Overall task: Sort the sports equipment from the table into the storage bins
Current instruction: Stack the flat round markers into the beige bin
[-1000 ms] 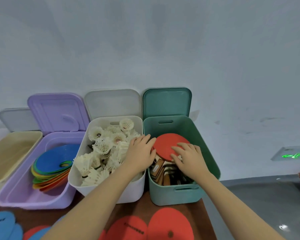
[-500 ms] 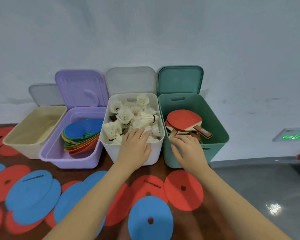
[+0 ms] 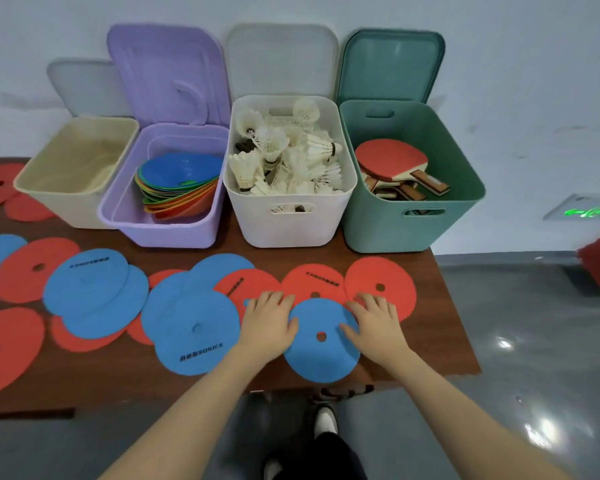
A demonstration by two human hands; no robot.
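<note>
Hands flat on the worktop point(image 3: 440, 327), both mine, fingers straight and spread, gripping nothing. My left hand point(image 3: 269, 323) presses on the left edge of a blue disc point(image 3: 321, 341) near the front edge; my right hand point(image 3: 373, 325) rests on its right edge. That blue disc lies on top of two red discs point(image 3: 381, 285), partly covering them. More flat discs, red and blue, spread left across the worktop, many overlapping; a big blue one with printed letters point(image 3: 191, 327) sits just beside my left hand.

Four bins stand in a row at the back, lids propped open against the wall. Cream bin point(image 3: 66, 199) far left, contents unclear. Purple bin point(image 3: 167, 230) holds a tilted stack of coloured saucer cones point(image 3: 179, 181). White bin point(image 3: 291, 223) is full of shuttlecocks point(image 3: 284, 157). Green bin point(image 3: 388, 230) holds table-tennis bats point(image 3: 392, 159), a red-faced one on top. My shoes point(image 3: 324, 420) show on the grey floor below the worktop edge.
</note>
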